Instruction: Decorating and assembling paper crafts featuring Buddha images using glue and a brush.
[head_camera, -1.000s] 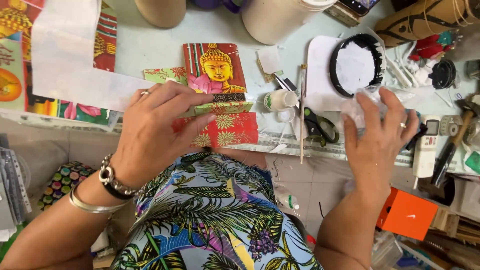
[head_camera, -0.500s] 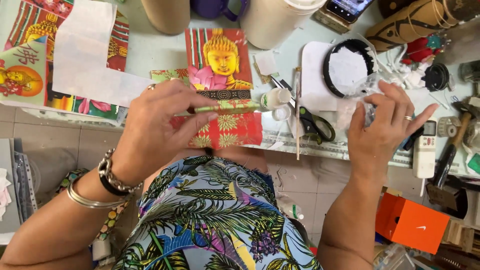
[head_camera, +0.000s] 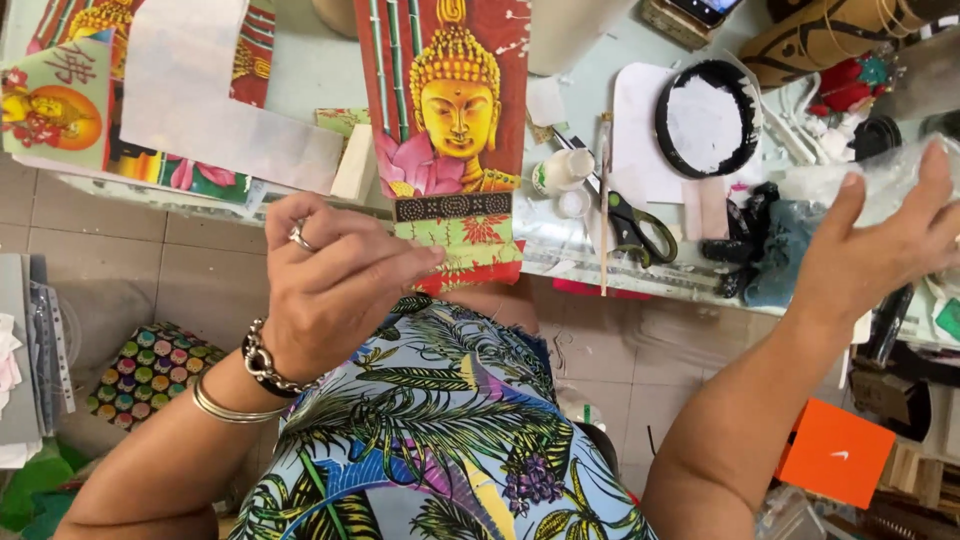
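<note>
My left hand (head_camera: 330, 285), with a ring and bracelets, pinches the left edge of a green and red patterned strip (head_camera: 465, 245) at the table's near edge. The strip lies at the foot of a red picture of a golden seated figure (head_camera: 450, 110). My right hand (head_camera: 890, 240) is far to the right, fingers raised, holding a crumpled clear plastic bag (head_camera: 885, 175) above the table. Between the hands lie black-handled scissors (head_camera: 635, 225), a thin wooden stick (head_camera: 603, 200) and a small white bottle (head_camera: 560, 170).
A black-rimmed round dish (head_camera: 705, 120) sits on white paper behind the scissors. A large white sheet (head_camera: 200, 110) covers colourful prints at the left. Dark small items (head_camera: 750, 240) crowd the right side. An orange box (head_camera: 835, 450) and a dotted pouch (head_camera: 150, 365) lie on the floor.
My right hand has moved rightward with the plastic bag. My left hand has slid off the picture's middle to the strip's left edge. The view has shifted closer.
</note>
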